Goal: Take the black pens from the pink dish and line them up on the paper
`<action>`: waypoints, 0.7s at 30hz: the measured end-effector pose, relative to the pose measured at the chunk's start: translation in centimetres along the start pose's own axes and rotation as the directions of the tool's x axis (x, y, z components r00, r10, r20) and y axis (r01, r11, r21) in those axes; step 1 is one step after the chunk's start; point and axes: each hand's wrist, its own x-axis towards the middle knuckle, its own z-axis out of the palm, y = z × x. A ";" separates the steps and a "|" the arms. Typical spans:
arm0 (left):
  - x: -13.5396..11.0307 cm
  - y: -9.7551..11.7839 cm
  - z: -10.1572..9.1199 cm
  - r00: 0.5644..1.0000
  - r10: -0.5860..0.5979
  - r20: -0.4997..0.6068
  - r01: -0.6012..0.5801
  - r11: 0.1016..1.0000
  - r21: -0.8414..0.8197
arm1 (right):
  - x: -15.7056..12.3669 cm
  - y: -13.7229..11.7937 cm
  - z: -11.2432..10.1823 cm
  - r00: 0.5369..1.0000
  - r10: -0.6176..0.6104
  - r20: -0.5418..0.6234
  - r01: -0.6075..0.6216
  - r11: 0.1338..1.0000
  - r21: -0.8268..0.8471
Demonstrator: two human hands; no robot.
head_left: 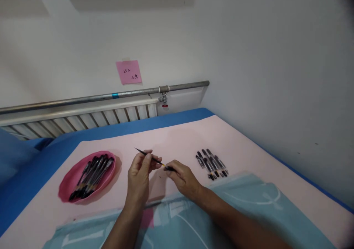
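The thin black pen refill (149, 157) is pinched by both the left hand (139, 177) and right hand (182, 177), between the pink oval tray (69, 184) of black pens (92, 175) and the row of black pen caps (211, 163).

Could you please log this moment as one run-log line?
left hand: holds thin refill | right hand: pinches its tip end | pink tray: pens | table: loose barrels

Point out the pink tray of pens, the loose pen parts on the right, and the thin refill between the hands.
pink tray (69, 184), head view, on its bare left inner wall.
loose pen parts (211, 163), head view, middle of the row.
thin refill (156, 161), head view, on the shaft between the hands.
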 end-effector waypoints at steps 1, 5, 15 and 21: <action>-0.2 0.2 0.1 1.000 0.019 0.009 -0.020 1.000 0.017 | 0.0 -0.1 0.0 1.000 -0.005 -0.006 0.005 1.000 0.017; -0.7 0.7 0.3 0.993 0.099 0.057 -0.105 0.989 0.103 | 0.0 -0.4 0.1 0.999 -0.033 0.011 0.032 0.996 0.084; -2.2 0.8 0.8 0.973 0.192 0.131 -0.224 0.924 0.308 | -0.4 -0.8 0.3 1.000 0.004 0.018 -0.008 0.961 0.277; -2.2 -0.2 1.0 0.949 0.243 0.201 -0.309 0.844 0.439 | -0.4 -1.0 0.2 1.000 0.019 0.023 -0.025 0.955 0.297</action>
